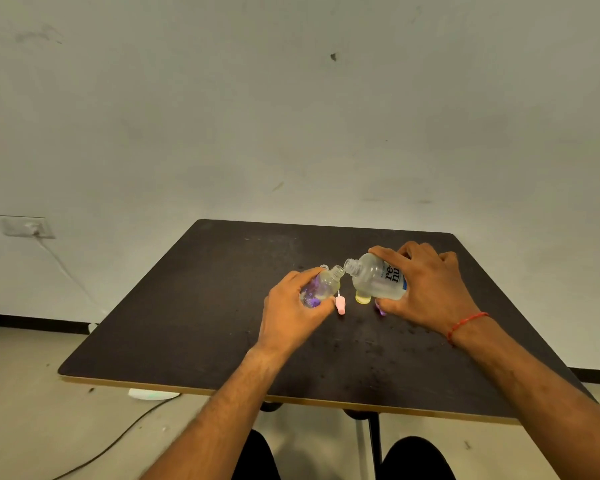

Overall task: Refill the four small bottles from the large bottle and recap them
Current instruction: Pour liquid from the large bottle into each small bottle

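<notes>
The large bottle (374, 277) is frosted clear plastic with dark lettering and a blue strip on its label. It is uncapped and tipped well over to the left. The person's right hand (430, 285) grips it from above, fingers curled over its body and the thumb beneath. Its open neck sits just beside the open neck of a small bottle (321, 287), almost mouth to mouth; whether they touch I cannot tell. The small bottle is clear too, with a purple gleam in its lower part, and it leans to the right, toward the big one. The left hand (291, 313) holds it, fingers and thumb wrapped round its lower half. Both bottles are near the middle of the table (187, 323).

On the tabletop below them rests a pink cap (341, 304) with a thin white tube. There is also a yellow piece (363, 298) partly hidden under the large bottle and a purple piece (381, 309) by the right thumb; I cannot make out what those two are. A red thread (465, 323) circles the right wrist.

The table is dark, speckled with pale spots, and has a light wooden edge. Behind it stands a pale, scuffed wall (291, 116) with a socket (28, 227) low on the left and a white cable (66, 271) running down from it. The floor (32, 410) is light.
</notes>
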Available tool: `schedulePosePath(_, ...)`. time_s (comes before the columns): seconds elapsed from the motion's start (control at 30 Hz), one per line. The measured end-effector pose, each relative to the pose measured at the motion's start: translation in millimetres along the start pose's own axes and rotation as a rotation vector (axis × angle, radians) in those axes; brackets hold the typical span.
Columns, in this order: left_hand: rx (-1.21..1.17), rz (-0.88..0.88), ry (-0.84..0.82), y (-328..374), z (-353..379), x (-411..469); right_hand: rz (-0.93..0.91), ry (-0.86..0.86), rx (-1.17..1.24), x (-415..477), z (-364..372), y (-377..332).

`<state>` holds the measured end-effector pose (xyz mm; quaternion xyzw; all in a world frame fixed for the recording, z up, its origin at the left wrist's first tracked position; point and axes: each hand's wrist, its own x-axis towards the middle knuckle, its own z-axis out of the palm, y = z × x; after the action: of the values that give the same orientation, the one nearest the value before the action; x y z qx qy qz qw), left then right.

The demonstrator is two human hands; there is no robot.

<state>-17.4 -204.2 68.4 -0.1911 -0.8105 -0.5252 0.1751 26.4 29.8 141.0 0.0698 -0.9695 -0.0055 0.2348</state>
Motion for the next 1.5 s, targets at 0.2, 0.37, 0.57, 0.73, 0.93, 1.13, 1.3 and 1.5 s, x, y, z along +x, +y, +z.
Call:
schedulePosePath(0.2,0.011,0.002,-0.007,4.0,-1.3,-1.9,-0.039,-0.001,-0.078,2.3,-3.4,3.0)
schedulePosePath(0.37,0.036,0.008,-0.005,4.5,-2.1,-1.9,-0.08,0.021,-0.151,6.2,-8.9,3.3)
schedulePosePath(0.57,0.007,-0.009,-0.007,3.9,-0.5,-2.1,-0.133,0.036,-0.204,9.5,-18.5,1.8)
schedulePosePath(0.73,-0.009,-0.009,-0.005,3.0,-0.2,-2.4,-0.156,0.046,-0.248,14.0,-23.9,-0.4)
schedulePosePath(0.93,0.002,-0.006,-0.005,3.4,-1.4,-1.6,-0.19,0.088,-0.273,19.5,-22.9,0.6)
schedulePosePath(1.13,-0.007,-0.009,-0.001,3.9,-1.5,-2.3,-0.21,0.092,-0.287,22.5,-25.2,-0.1)
schedulePosePath(1.3,-0.004,-0.014,-0.009,3.7,-1.2,-1.6,-0.23,0.092,-0.298,23.9,-30.7,-2.4)
schedulePosePath(1.5,-0.006,-0.013,-0.012,2.5,0.0,-0.8,-0.252,0.113,-0.299,25.9,-33.3,-2.7)
